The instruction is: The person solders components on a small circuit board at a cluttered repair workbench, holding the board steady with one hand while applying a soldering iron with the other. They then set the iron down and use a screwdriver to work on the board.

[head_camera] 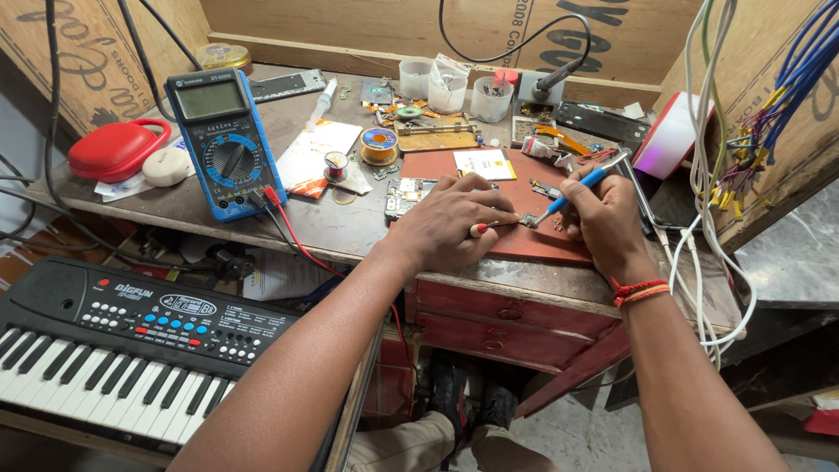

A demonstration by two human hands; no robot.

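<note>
My left hand (459, 229) is pinning a red-tipped metal probe (491, 227) against the tiny grey circuit piece (529, 220) on the reddish worktop mat (524, 245), steadying it (presumably), while my right hand (603, 214) is gripping a blue-handled tool (577, 188) tip-down onto it.

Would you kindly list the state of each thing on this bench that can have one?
left hand: pressed on the mat, pinching a red-tipped tool
right hand: closed round a blue-handled tool, tip at a small part
multimeter: lying flat, leads plugged in, screen blank
red case: closed
plastic cups: upright
keyboard: untouched
</note>
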